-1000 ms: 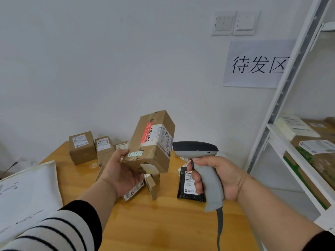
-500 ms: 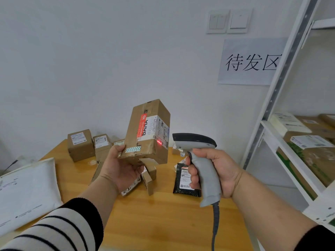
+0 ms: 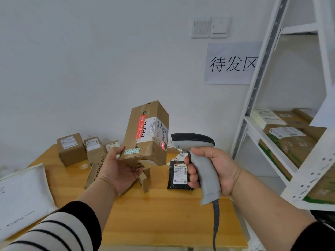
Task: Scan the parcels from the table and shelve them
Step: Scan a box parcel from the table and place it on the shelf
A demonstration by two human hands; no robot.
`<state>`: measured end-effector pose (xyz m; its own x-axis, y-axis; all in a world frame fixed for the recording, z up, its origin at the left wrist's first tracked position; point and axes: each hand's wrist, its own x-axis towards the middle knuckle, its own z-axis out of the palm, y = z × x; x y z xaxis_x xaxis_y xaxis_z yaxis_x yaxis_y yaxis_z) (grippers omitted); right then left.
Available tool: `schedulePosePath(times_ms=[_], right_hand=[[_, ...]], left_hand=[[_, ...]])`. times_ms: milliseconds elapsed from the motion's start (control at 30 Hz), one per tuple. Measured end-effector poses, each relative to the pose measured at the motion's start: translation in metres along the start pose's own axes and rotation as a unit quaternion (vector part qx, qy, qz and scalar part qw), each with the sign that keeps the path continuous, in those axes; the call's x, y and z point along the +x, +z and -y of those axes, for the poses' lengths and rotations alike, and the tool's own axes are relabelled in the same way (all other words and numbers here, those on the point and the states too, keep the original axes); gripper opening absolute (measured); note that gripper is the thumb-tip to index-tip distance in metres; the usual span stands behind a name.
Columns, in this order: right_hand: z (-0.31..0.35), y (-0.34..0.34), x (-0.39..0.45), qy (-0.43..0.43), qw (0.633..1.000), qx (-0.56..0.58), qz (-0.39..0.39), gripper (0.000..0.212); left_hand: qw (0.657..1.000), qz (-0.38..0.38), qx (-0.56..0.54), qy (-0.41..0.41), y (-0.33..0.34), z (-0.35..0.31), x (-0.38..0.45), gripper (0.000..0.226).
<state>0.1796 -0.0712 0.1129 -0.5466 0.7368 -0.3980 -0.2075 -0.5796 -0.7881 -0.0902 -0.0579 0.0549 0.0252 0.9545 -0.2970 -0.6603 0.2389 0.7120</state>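
The left hand (image 3: 120, 171) holds a tall brown cardboard box (image 3: 147, 132) from below, above the wooden table (image 3: 163, 214); the thumb lies on the front face and the fingers curl under the bottom edge. The box is tilted a little to the right. It is closed with clear tape, with a small strip of green patterned tape near the thumb. A white shipping label with a red stripe is wrapped around one corner, and big black letters beside it read sideways as "BAHA", though they may be only a part of a word. A red light dot sits on the lower right side of the box.

The right hand (image 3: 215, 171) grips the grey handle of a barcode scanner (image 3: 197, 156), all fingers wrapped around it, and the dark head points at the box. Its cable is cut off at the lower edge.

On the table lie smaller labelled boxes (image 3: 71, 149), a black padded bag (image 3: 178, 175) with a white label, and a white envelope (image 3: 21, 198) at the left. The small print on these labels is too fine to read. One flat carton behind the left wrist shows "ARSLAN", partly hidden. A paper sign (image 3: 233, 63) on the wall reads 待发区. The white shelf (image 3: 262, 134) at the right carries more parcels, cut off by the frame.
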Motion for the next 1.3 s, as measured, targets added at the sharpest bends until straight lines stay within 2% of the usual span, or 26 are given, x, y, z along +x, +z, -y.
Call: schedulePosePath(times_ms=[167,367,567,733,900,1000,1167,1300], right_hand=[[-0.021,0.006,-0.019,-0.02,0.998,-0.027,-0.06,0.026],[-0.065,-0.011,-0.046,-0.125,0.968,-0.016,-0.218,0.013],[-0.084,-0.055,-0.122,-0.209,0.943,-0.012,-0.261,0.026],[-0.082,-0.116,-0.204,-0.249,0.928,-0.007,-0.278,0.029],[-0.078,-0.214,-0.323,-0.259,0.909,-0.005,-0.326,0.037],[-0.077,-0.272,-0.392,-0.271,0.888,0.023,-0.37,0.032],[-0.077,-0.343,-0.465,-0.291,0.854,0.059,-0.426,0.058],[-0.076,-0.395,-0.497,-0.322,0.834,0.108,-0.435,0.06]], left_hand=[[0.999,0.023,0.022,-0.036,-0.002,0.012,-0.015,0.048],[0.991,0.072,0.046,-0.099,0.012,0.061,-0.035,0.044],[0.967,0.126,0.137,-0.174,0.063,0.114,-0.062,0.041],[0.932,0.169,0.234,-0.218,0.137,0.164,-0.074,0.043],[0.911,0.205,0.242,-0.263,0.248,0.279,-0.091,0.042],[0.893,0.24,0.254,-0.284,0.32,0.348,-0.107,0.042],[0.869,0.284,0.254,-0.315,0.416,0.425,-0.119,0.042],[0.866,0.287,0.27,-0.308,0.475,0.475,-0.111,0.037]])
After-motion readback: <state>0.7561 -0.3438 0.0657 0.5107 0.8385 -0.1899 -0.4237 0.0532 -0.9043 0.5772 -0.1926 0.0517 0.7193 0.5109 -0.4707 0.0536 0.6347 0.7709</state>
